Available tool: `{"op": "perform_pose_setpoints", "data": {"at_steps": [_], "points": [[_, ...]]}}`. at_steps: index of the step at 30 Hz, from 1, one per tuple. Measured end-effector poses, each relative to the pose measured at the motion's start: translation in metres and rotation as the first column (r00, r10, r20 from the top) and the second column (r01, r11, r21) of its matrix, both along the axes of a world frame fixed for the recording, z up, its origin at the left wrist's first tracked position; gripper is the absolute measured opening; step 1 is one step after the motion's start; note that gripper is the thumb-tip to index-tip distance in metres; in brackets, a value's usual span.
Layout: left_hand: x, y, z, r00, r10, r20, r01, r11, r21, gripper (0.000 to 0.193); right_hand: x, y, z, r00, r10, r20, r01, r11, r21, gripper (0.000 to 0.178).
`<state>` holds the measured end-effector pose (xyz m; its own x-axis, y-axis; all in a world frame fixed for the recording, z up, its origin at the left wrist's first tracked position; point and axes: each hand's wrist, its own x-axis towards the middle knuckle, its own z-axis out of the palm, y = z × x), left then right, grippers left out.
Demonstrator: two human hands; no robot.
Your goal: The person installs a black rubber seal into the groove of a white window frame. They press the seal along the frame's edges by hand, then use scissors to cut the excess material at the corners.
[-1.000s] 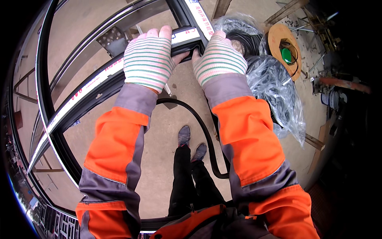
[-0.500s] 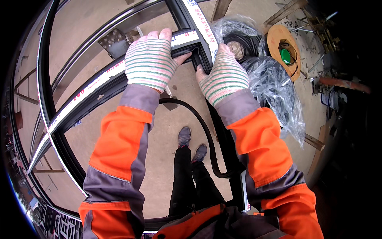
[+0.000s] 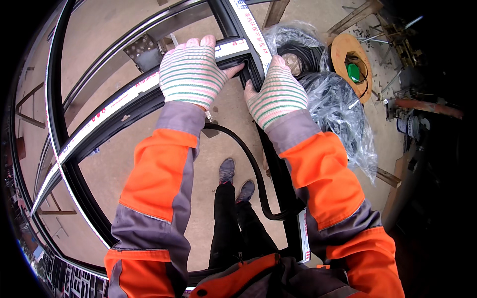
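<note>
left hand [image 3: 190,79] and right hand [image 3: 279,93], both striped-knit-gloved: pinching black, white-filmed frame [image 3: 251,29] near its far-right corner | black flexible strip [image 3: 243,144]: loops across its opening; right hand sits nearer than a second ago, exposing corner

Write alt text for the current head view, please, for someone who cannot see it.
The left hand and right hand, in striped gloves, grip a black frame near a corner; a black strip loops below. Clear plastic and a wooden ring are to the right.
</note>
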<state>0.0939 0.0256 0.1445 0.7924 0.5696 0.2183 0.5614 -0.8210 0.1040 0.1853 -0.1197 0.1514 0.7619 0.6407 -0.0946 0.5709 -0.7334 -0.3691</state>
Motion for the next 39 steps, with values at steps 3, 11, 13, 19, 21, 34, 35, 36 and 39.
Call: {"op": "perform_pose_setpoints", "data": {"at_steps": [3,11,13,19,21,34,35,36,39], "points": [[0.003,0.000,0.001,1.000,-0.006,-0.020,0.006,1.000,-0.016,0.083,0.003,-0.002,-0.001,1.000,-0.005,0.014,0.005,1.000,-0.014,0.064],[-0.022,0.013,0.001,0.996,-0.085,-0.023,0.084,0.996,-0.027,0.080,0.003,-0.001,0.001,1.000,0.001,-0.020,-0.001,1.000,-0.008,0.061],[-0.035,0.016,0.003,0.996,-0.080,-0.050,0.079,0.997,-0.019,0.082,0.004,-0.004,-0.002,1.000,0.008,0.007,-0.008,1.000,0.009,0.060],[-0.041,0.015,-0.002,0.998,-0.056,-0.026,0.056,0.998,0.010,0.082,0.003,-0.004,0.000,1.000,-0.011,-0.010,0.011,1.000,-0.028,0.062],[-0.043,0.016,-0.005,0.998,-0.062,0.000,0.062,0.997,0.034,0.081,0.002,-0.003,-0.001,1.000,0.010,0.003,-0.010,1.000,-0.020,0.061],[-0.040,0.015,-0.010,0.997,-0.071,0.034,0.068,0.994,0.080,0.082,0.003,-0.002,0.005,0.998,-0.001,-0.057,0.000,1.000,-0.019,0.058],[-0.044,0.016,-0.009,0.999,-0.047,0.008,0.046,0.996,0.080,0.082,0.000,0.001,0.002,0.997,0.011,-0.070,-0.012,1.000,-0.011,0.057],[-0.043,0.014,-0.008,0.999,-0.033,-0.010,0.033,0.997,0.071,0.083,-0.001,0.002,0.002,0.998,0.015,-0.067,-0.017,0.999,-0.028,0.059],[-0.032,0.012,-0.004,0.998,-0.025,-0.062,0.028,0.999,0.039,0.083,-0.002,0.004,0.007,0.997,-0.002,-0.072,-0.002,0.998,-0.057,0.059]]}}
